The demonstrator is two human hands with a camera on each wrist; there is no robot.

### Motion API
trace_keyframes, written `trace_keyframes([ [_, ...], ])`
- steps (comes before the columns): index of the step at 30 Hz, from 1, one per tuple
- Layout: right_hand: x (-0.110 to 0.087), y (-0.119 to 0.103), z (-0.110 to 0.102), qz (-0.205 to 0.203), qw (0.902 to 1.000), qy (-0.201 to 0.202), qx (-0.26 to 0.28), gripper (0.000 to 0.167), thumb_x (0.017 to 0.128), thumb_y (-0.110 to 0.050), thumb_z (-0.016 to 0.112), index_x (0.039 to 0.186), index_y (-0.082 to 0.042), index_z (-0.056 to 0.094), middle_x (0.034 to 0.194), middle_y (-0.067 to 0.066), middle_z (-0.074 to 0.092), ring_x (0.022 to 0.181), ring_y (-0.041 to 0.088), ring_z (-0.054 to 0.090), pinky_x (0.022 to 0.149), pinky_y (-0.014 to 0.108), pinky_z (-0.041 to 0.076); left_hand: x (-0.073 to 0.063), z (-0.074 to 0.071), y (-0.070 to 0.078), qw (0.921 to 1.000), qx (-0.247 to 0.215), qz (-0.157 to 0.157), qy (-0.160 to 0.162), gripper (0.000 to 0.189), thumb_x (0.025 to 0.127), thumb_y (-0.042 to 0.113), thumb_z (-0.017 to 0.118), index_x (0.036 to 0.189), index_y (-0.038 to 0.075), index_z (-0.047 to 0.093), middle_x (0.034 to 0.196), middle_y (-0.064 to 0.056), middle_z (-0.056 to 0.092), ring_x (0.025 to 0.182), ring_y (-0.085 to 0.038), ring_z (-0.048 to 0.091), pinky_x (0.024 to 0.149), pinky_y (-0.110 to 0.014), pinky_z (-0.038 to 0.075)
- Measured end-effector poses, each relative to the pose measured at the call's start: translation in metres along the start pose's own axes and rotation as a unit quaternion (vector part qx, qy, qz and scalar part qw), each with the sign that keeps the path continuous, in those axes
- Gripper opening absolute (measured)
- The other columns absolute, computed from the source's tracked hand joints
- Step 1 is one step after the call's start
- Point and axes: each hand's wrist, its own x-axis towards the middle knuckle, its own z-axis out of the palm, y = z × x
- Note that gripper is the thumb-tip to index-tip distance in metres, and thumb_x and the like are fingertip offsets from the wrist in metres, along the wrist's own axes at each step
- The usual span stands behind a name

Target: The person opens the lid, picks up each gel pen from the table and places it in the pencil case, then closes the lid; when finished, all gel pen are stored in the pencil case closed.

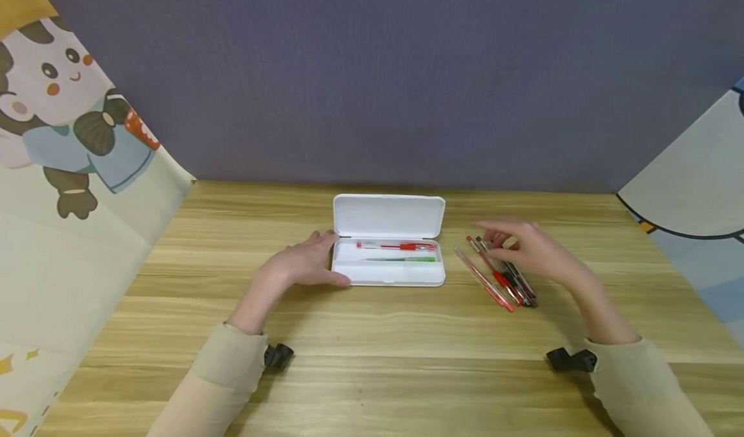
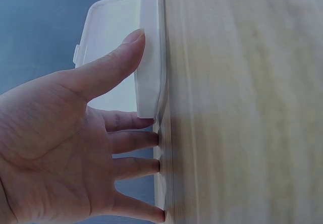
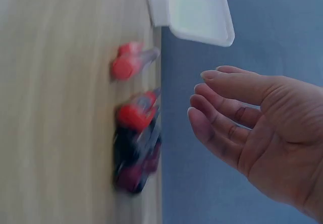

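An open white pencil case [image 1: 388,274] lies on the table, its lid tilted back. Inside it are a red gel pen [image 1: 401,246] and a slim green-ended pen [image 1: 418,259]. My left hand [image 1: 305,261] rests at the case's left end; in the left wrist view the thumb [image 2: 113,65] touches the front wall and the other fingers are spread and straight. My right hand [image 1: 531,250] hovers over a loose bunch of red and dark pens [image 1: 511,282], fingers loosely bent and holding nothing. In the right wrist view the pens [image 3: 136,148] are blurred.
The wooden table [image 1: 360,359] meets a dark blue-grey wall panel [image 1: 395,88] behind the case. Cartoon-printed panels [image 1: 70,127] stand at the left and right sides. Two red pens [image 1: 482,279] lie slightly left of the bunch, close to the case's right end.
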Motion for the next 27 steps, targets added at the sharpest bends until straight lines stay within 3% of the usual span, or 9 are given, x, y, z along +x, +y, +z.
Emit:
trace_keyframes([
  [10, -0.022, 0.027, -0.003, 0.033, 0.9993, -0.012, 0.009, 0.064, 0.091, -0.003, 0.076, 0.149, 0.0, 0.051, 0.117, 0.018, 0.07, 0.098, 0.03, 0.071, 0.075, 0.028, 0.06, -0.001, 0.001, 0.001, 1.0, 0.003, 0.003, 0.0, 0.099, 0.088, 0.049, 0.078, 0.161, 0.007, 0.025, 0.171, -0.022, 0.021, 0.159, -0.044, 0.017, 0.121, -0.076, 0.022],
  [19, -0.025, 0.036, -0.003, 0.053, 0.9977, -0.041, 0.017, 0.068, 0.09, -0.003, 0.076, 0.151, 0.002, 0.047, 0.117, 0.019, 0.067, 0.099, 0.028, 0.069, 0.073, 0.026, 0.059, -0.001, 0.001, 0.0, 1.0, 0.002, 0.004, 0.002, 0.1, 0.088, 0.049, 0.077, 0.162, 0.007, 0.025, 0.171, -0.022, 0.021, 0.159, -0.044, 0.017, 0.121, -0.076, 0.021],
  [27, -0.025, 0.039, -0.003, 0.062, 0.996, -0.056, 0.029, 0.068, 0.09, 0.002, 0.073, 0.152, 0.004, 0.044, 0.12, 0.024, 0.065, 0.099, 0.029, 0.07, 0.075, 0.032, 0.06, -0.001, 0.001, 0.0, 1.0, 0.0, 0.002, 0.002, 0.101, 0.088, 0.05, 0.078, 0.162, 0.007, 0.024, 0.171, -0.021, 0.02, 0.16, -0.044, 0.016, 0.122, -0.075, 0.02],
])
